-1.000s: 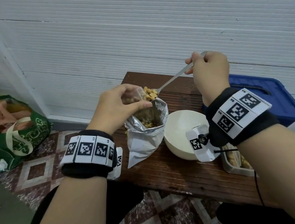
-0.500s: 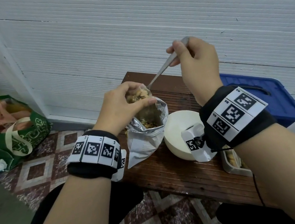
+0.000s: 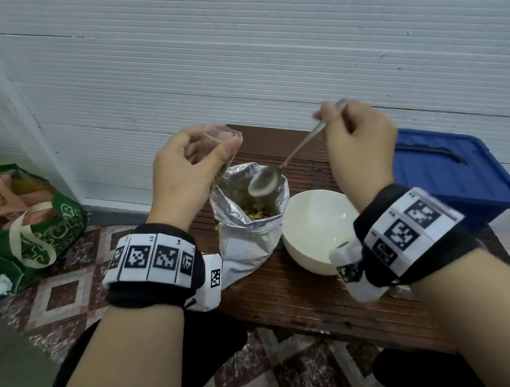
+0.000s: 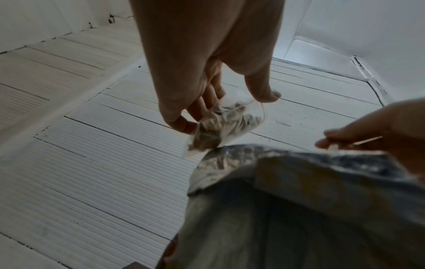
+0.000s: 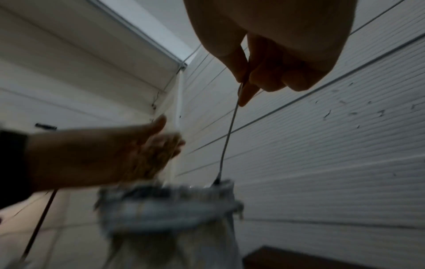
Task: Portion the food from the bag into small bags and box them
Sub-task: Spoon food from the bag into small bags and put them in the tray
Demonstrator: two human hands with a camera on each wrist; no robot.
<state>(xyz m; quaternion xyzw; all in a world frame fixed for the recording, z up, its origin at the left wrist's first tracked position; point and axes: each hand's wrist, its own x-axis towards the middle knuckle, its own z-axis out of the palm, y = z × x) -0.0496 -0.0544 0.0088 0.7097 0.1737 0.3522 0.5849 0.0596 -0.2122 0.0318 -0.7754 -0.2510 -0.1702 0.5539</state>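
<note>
The left hand (image 3: 187,167) pinches the rim of a small clear bag (image 3: 225,141) between thumb and curled fingers, holding it just above the far-left edge of the foil bag (image 3: 253,224). The left wrist view shows what the head view hides behind the thumb: the small clear bag (image 4: 226,125) hangs crumpled with brownish food in its bottom, its lower tip close to the foil bag (image 4: 299,200) rim; whether they touch cannot be told. The right hand (image 3: 362,148) grips the handle of a metal spoon (image 3: 265,182) near its top end, and the bowl of the spoon sits empty in the open mouth of the foil bag. From the right wrist view the spoon (image 5: 227,138) appears only edge-on, a thin line from the right hand (image 5: 271,54) down into the blurred foil bag (image 5: 170,205). The head view alone shows food pieces lying deep inside the foil bag, which stands upright on a dark wooden table (image 3: 298,301). Just right of it sits a white bowl (image 3: 314,234), and beyond the right wrist a blue box (image 3: 453,173). On the tiled floor to the left stands a green tote bag (image 3: 17,233).
</note>
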